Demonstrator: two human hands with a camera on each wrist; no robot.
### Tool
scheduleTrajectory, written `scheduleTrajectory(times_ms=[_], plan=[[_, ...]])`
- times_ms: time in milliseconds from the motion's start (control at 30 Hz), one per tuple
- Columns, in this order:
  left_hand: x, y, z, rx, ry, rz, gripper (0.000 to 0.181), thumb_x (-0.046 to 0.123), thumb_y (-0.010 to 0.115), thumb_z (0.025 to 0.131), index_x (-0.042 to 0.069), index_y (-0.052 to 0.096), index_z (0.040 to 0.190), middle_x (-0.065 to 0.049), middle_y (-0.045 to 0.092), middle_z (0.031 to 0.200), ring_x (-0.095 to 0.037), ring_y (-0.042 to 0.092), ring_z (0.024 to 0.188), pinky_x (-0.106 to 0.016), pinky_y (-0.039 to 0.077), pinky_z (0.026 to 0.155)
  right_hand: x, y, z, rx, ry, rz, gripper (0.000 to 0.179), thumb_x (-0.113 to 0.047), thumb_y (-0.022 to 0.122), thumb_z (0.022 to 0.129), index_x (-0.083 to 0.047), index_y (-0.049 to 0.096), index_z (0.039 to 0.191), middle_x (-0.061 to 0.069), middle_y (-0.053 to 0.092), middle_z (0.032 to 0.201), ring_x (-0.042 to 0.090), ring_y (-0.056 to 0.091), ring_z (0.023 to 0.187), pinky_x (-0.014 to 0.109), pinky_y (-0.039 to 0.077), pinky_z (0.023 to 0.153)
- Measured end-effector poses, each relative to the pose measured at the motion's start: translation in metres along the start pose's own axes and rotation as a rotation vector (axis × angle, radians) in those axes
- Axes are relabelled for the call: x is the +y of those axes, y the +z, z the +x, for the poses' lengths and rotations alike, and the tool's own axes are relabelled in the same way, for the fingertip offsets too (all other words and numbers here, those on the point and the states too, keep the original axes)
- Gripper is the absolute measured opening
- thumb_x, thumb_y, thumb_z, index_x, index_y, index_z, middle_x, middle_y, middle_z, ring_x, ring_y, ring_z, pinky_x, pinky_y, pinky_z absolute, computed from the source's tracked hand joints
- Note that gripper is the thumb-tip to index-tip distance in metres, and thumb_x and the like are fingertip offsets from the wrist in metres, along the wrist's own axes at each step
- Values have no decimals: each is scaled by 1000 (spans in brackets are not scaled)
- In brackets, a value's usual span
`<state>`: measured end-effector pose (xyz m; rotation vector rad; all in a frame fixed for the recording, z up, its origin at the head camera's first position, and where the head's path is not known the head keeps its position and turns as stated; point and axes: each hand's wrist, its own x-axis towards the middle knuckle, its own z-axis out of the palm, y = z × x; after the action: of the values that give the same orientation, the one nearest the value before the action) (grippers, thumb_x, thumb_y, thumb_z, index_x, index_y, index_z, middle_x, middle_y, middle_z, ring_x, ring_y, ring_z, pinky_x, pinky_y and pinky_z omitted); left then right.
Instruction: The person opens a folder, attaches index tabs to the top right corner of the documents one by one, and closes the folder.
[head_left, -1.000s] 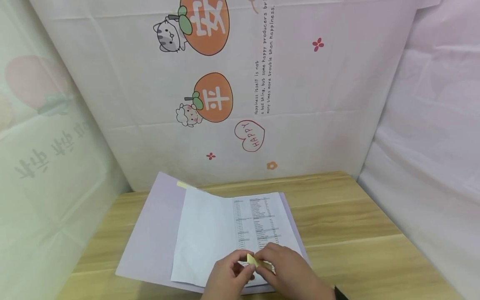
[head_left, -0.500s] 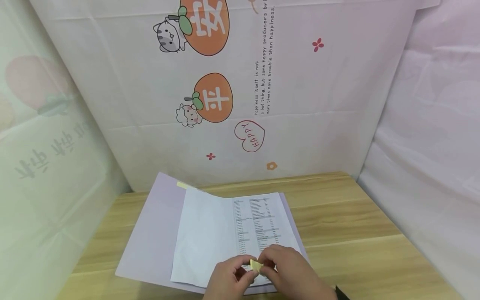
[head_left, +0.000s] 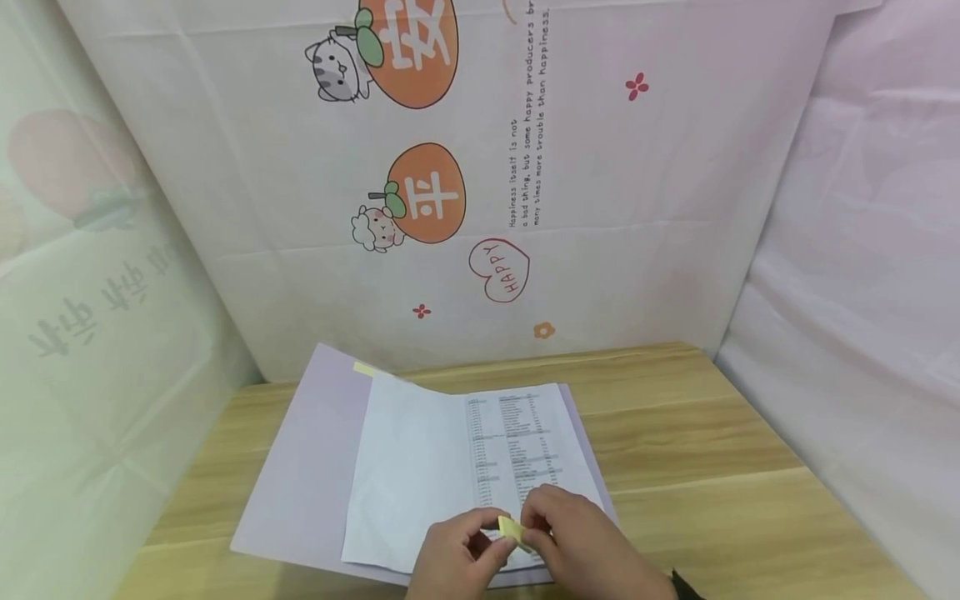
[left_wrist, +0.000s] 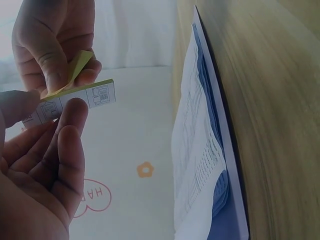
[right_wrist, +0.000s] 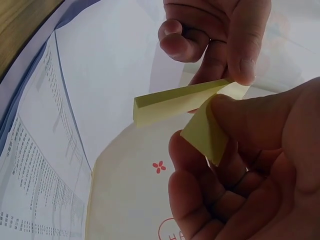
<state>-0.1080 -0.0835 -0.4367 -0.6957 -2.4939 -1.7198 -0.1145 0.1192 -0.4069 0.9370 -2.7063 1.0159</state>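
My left hand (head_left: 453,557) holds a narrow pad of yellow sticky notes (right_wrist: 155,106) between thumb and fingers. The pad's backing, white with small printed drawings, shows in the left wrist view. With thumb and forefinger, my right hand (head_left: 588,542) pinches the top sticky note (right_wrist: 201,131), which bends away from the pad but still joins it near the left thumb. Both hands are above the lower part of a printed sheet (head_left: 525,442) in an open lilac folder (head_left: 296,475), hiding some of the print.
A blank white page (head_left: 408,475) covers the folder's left side. One yellow strip (head_left: 363,368) shows at its top edge. The folder lies on a wooden table (head_left: 697,467), with printed cloth (head_left: 585,208) hanging behind and at both sides.
Both hands stay near the same spot over the folder. The yellow pad between them has shifted slightly right and changed its tilt.
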Motion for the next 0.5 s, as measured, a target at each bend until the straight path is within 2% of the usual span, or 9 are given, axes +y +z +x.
scheduleTrajectory(times_ms=[200, 367, 500], plan=[[2, -1, -2, 17, -82, -30, 24, 30, 70, 95, 8, 73, 105, 11, 70, 83, -2, 63, 60, -22, 51, 54, 0, 0, -1, -79, 49, 26, 17, -18, 62, 99, -21, 50, 88, -18, 43, 82, 2, 44, 70, 22, 41, 61], [5, -8, -2, 63, -121, -69, 22, 27, 68, 96, 7, 69, 105, 3, 70, 94, -7, 65, 60, -24, 51, 52, 4, -3, -4, -61, 94, 20, 12, -20, 62, 100, -21, 53, 91, -19, 46, 80, 1, 45, 68, 23, 40, 60], [7, -13, -1, 73, -173, -61, 23, 29, 68, 96, 10, 64, 109, 4, 66, 90, -9, 63, 57, -25, 50, 51, 8, -7, -6, -44, 114, 52, 14, -24, 59, 101, -23, 53, 89, -19, 44, 69, 0, 43, 60, 23, 39, 52]])
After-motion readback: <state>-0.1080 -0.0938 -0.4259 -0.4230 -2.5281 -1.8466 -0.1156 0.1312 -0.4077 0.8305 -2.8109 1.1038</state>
